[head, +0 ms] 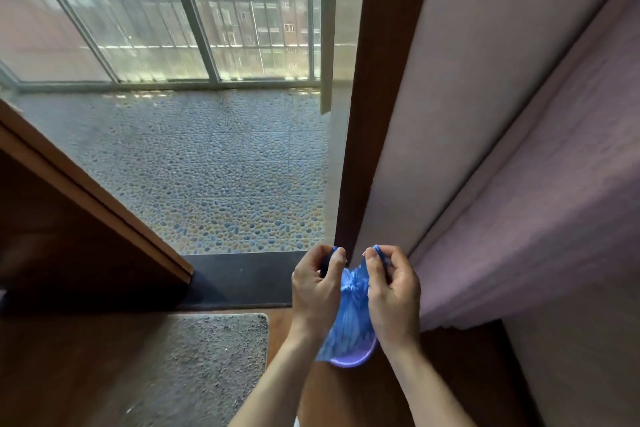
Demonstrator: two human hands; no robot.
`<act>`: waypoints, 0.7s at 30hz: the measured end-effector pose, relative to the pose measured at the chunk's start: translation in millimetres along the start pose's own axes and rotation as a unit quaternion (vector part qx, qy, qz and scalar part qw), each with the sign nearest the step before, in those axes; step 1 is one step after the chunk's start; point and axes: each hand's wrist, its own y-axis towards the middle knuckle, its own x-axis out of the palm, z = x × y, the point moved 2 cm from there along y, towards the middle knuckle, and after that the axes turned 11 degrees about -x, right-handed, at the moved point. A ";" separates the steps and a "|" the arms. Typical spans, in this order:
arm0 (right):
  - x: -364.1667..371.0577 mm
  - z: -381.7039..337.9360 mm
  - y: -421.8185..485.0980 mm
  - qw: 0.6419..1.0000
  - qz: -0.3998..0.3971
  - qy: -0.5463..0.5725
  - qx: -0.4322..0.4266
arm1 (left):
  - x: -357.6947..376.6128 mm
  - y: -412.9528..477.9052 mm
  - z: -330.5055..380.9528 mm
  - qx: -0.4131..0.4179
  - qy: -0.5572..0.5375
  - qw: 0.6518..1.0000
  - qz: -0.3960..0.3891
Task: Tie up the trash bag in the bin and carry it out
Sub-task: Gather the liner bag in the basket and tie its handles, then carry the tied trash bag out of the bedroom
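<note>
A blue trash bag [351, 308] rises out of a small purple bin [356, 359] on the wooden floor at the lower middle. The bag's top is gathered and puckered between my hands. My left hand [317, 284] pinches one blue end of the bag between thumb and fingers. A short way to its right, my right hand [393, 291] pinches the other end at the same height. Only the bin's near rim shows below the bag; the rest is hidden by the bag and my wrists.
A grey doormat [207, 364] lies left of the bin. An open wooden door [69, 218] stands at the left. Beyond the dark threshold [242, 277] is a pebble-tiled balcony [214, 170] with barred windows. A pale wall [485, 114] and mauve curtain [540, 204] close the right side.
</note>
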 end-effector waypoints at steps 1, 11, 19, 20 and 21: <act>4.2 -7.9 -2.0 1.000 0.002 0.002 0.001 | -8.5 -0.4 3.9 0.003 0.001 1.000 0.001; 38.5 -34.8 -20.4 0.999 0.003 0.030 0.017 | -68.9 -2.5 20.2 0.013 0.006 1.000 0.005; 76.2 -59.4 -29.5 0.999 -0.027 0.009 -0.041 | -115.5 -2.2 27.3 0.024 -0.012 0.999 0.047; 81.7 -60.1 -28.7 0.998 -0.036 0.013 -0.041 | -121.0 -3.5 27.6 0.021 -0.018 0.998 0.057; 88.1 -61.4 -28.0 0.998 -0.051 0.019 -0.042 | -127.1 -4.6 27.1 0.019 -0.024 0.997 0.072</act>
